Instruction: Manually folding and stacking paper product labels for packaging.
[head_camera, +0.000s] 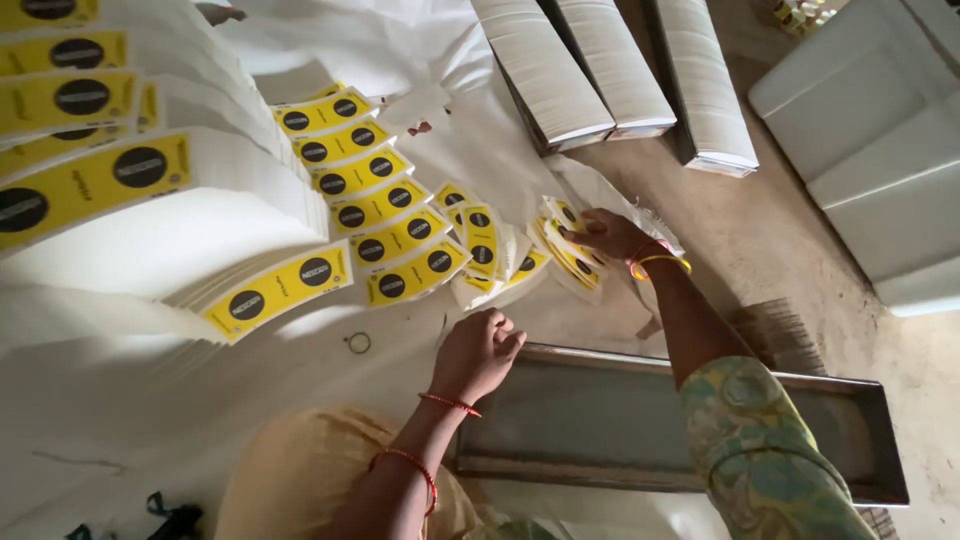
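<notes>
i see a white cloth (330, 400) covering most of the floor, and everything lies on it or beside it. on the far left sit big fanned stacks of yellow cards with black discs (95, 180), spread in long overlapping rows. next to them a smaller column of the same yellow cards (375, 205) steps down toward the middle. beyond the cloth, on bare ground, three long white stacks of sheets (610, 75) lie side by side, and pale blocks (870, 140) fill the far right. near me a long shallow metal tray (560, 420) lies across the lower part of the view, its rim just beside my left wrist.

my right hand (605, 235) reaches out over a small fan of yellow cards (560, 250), fingers pressed flat on top of them rather than pinching; yellow and red bangles (655, 265) sit at that wrist. my left hand (478, 352) rests on the cloth with fingers curled into a loose fist, and i cannot tell whether anything is held inside it. a small ring (358, 343) lies on the cloth just left of that hand, apart from it.
</notes>
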